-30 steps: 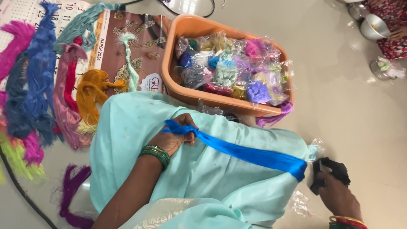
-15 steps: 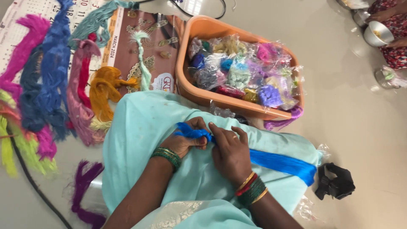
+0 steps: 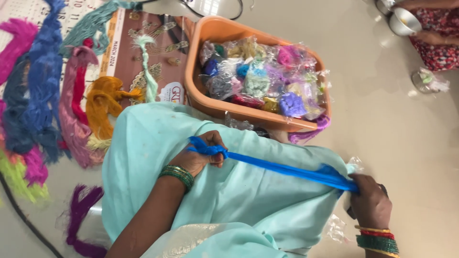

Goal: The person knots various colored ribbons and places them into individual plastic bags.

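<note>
Blue thread bundle (image 3: 282,168) stretched taut across lap; long axis runs between hands. Left hand (image 3: 201,155) clenched on one end, right hand (image 3: 369,204) on the other.

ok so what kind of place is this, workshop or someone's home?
Probably a home floor used for thread craft, not a workshop. The person sits on a pale tiled floor with loose thread skeins laid out beside them and an orange plastic tub of bagged threads. Steel vessels stand nearby.
</note>
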